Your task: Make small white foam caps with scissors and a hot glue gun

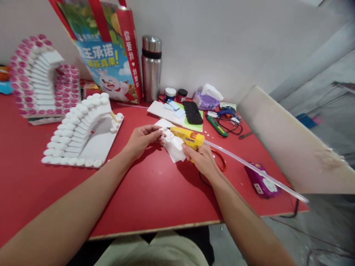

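My right hand (pixel 202 158) grips a yellow hot glue gun (pixel 181 133), its nozzle pointing left. A long clear glue stick (pixel 255 169) runs out of the gun's back, over the table. At the nozzle's tip, my left hand (pixel 143 138) pinches a small white piece (pixel 163 132), whose exact shape is partly hidden by the fingers. Crumpled white paper (pixel 175 150) lies beneath both hands. To the left of my left hand stands a white stair-like model (pixel 72 127) edged with rounded white discs. Behind it is a similar model (pixel 46 79) with pink-topped pieces.
A steel flask (pixel 151 70) and a printed bag (pixel 111 55) stand at the back of the red table (pixel 149 199). A black phone-like case (pixel 193 112), green-handled tool (pixel 216 125), cables and purple tissue pack (pixel 206 100) lie right of centre. A purple box (pixel 262 181) sits near the right edge.
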`<act>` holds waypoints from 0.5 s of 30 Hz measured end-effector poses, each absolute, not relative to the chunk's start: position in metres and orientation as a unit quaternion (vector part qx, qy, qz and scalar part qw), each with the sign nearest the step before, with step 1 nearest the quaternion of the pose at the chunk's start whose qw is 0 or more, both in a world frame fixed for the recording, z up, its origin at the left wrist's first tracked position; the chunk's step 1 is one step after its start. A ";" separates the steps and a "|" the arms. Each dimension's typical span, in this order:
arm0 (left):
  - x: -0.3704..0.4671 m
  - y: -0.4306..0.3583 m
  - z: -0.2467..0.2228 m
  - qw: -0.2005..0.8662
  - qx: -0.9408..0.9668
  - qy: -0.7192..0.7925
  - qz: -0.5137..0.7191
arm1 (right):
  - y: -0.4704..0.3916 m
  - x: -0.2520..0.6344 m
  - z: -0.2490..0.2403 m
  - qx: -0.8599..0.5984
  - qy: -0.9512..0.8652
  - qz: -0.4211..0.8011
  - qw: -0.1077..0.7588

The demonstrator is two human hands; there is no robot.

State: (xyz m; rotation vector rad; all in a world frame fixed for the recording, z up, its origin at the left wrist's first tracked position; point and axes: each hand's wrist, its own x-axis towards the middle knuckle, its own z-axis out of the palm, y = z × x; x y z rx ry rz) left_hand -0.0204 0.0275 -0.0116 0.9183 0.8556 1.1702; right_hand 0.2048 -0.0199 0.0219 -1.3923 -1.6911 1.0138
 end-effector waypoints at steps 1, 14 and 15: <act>-0.020 0.027 -0.012 0.653 0.407 0.377 0.515 | -0.020 0.205 0.022 -0.543 -0.654 0.392 0.353; -0.020 0.028 -0.014 0.648 0.412 0.385 0.512 | -0.021 0.205 0.022 -0.549 -0.660 0.381 0.342; -0.020 0.027 -0.013 0.650 0.413 0.384 0.510 | -0.020 0.206 0.021 -0.550 -0.660 0.377 0.346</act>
